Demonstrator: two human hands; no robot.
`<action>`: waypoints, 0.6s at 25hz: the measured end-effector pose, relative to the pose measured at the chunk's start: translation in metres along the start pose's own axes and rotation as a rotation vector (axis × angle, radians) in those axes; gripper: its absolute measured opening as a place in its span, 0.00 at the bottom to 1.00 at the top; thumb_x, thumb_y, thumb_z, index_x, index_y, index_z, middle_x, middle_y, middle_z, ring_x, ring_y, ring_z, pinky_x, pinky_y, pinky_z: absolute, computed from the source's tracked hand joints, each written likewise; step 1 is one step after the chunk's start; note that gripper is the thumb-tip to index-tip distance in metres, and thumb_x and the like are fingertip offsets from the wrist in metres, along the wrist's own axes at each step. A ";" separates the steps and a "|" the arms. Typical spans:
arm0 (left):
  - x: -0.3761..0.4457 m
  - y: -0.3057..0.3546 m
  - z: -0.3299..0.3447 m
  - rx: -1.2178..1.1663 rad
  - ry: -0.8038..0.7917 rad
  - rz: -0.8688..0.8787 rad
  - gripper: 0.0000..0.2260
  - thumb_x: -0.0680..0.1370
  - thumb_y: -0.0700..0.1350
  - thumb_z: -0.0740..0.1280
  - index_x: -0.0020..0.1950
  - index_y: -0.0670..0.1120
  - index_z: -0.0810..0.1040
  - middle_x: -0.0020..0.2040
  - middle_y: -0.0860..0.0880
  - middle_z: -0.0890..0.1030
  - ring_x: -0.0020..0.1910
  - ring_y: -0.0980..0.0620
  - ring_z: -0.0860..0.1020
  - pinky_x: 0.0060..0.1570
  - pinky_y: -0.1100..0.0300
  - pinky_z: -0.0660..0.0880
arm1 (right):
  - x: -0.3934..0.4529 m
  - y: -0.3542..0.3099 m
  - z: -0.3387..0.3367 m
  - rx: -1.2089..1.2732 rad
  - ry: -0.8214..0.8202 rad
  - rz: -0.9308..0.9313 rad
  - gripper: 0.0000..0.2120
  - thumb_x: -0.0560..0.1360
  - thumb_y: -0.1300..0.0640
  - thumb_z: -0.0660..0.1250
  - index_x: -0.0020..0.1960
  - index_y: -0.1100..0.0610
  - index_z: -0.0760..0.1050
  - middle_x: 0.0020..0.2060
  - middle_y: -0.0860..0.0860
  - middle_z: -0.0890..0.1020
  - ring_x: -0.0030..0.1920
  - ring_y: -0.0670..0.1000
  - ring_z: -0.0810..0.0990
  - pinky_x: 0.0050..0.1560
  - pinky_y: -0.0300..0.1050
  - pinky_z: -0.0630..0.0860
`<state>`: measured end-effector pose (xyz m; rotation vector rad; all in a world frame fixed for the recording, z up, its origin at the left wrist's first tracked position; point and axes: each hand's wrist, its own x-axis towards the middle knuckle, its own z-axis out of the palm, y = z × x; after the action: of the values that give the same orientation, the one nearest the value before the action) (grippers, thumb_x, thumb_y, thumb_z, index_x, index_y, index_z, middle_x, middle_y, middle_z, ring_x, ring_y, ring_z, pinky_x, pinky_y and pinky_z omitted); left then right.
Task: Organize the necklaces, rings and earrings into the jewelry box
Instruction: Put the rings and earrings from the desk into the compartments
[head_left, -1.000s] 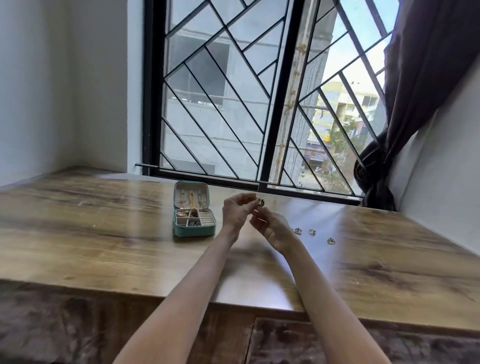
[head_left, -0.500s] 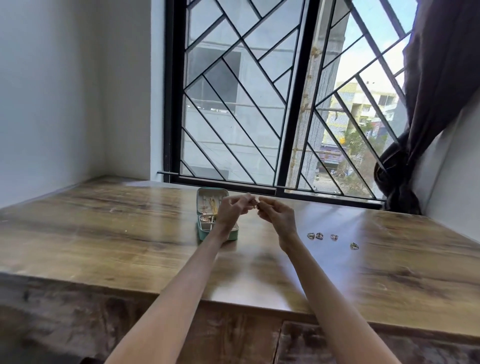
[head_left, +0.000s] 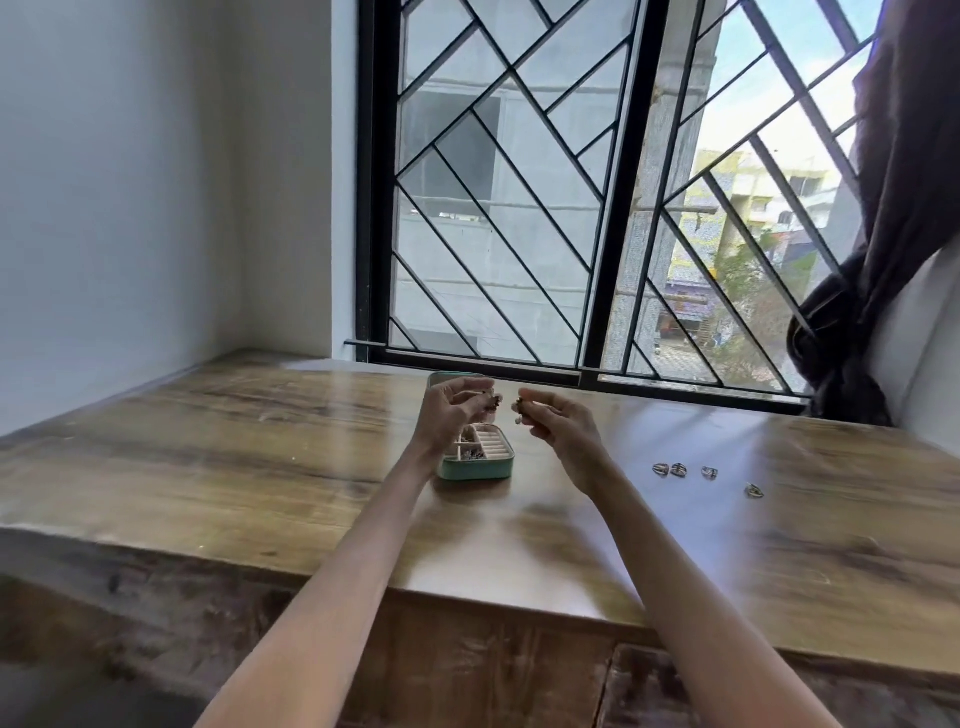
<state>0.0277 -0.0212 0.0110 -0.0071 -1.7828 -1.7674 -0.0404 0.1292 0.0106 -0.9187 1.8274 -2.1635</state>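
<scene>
Both hands are held up above the wooden counter (head_left: 218, 457), in front of the window (head_left: 519, 208). The left hand (head_left: 449, 413) is raised over the open jewelry box (head_left: 475, 462), and a small dark piece of jewelry (head_left: 493, 402) is pinched between its thumb and fingers. What kind of piece it is cannot be told, because it is small and a little blurred. The right hand (head_left: 558, 421) is held just beside the left one, apart from it, and a second small piece (head_left: 518, 410), lighter in colour, is gripped at its fingertips. The two pieces are near each other but not touching.

The jewelry box is green outside and pale inside. It is placed on the counter below the left hand, and part of it is hidden by the wrist. Its lid (head_left: 452, 375) is opened toward the window and is mostly covered by the hand. Small dark items are seen in the compartments on the left side, and ridged rolls are seen on the right side.

Four small pieces (head_left: 709, 472) are laid on the counter to the right of the right forearm, well apart from the box. Two of them are just beside each other, and the fourth is set a little nearer to the person. A dark curtain (head_left: 883, 234) is seen at the right edge of the window.
</scene>
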 end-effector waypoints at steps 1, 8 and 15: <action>0.002 0.001 -0.004 -0.016 -0.016 -0.017 0.10 0.74 0.32 0.67 0.55 0.34 0.78 0.35 0.52 0.84 0.34 0.59 0.82 0.38 0.67 0.79 | 0.001 0.000 0.001 0.016 -0.017 0.009 0.12 0.77 0.65 0.63 0.59 0.64 0.76 0.44 0.55 0.82 0.37 0.44 0.78 0.40 0.35 0.70; 0.004 0.006 -0.015 0.020 -0.118 -0.022 0.13 0.75 0.28 0.62 0.59 0.33 0.76 0.42 0.43 0.82 0.35 0.56 0.82 0.41 0.64 0.80 | 0.001 0.000 0.010 0.014 -0.117 0.003 0.16 0.76 0.69 0.62 0.63 0.64 0.73 0.43 0.54 0.81 0.38 0.44 0.76 0.38 0.34 0.68; 0.003 0.008 -0.016 0.017 -0.132 -0.028 0.14 0.75 0.28 0.63 0.59 0.33 0.76 0.42 0.46 0.83 0.37 0.58 0.82 0.38 0.66 0.78 | -0.003 0.006 0.011 0.061 -0.116 -0.074 0.15 0.73 0.72 0.64 0.58 0.62 0.75 0.43 0.53 0.82 0.41 0.44 0.82 0.48 0.35 0.77</action>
<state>0.0352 -0.0366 0.0176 -0.0939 -1.8997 -1.8083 -0.0331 0.1199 0.0042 -1.0904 1.6896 -2.1461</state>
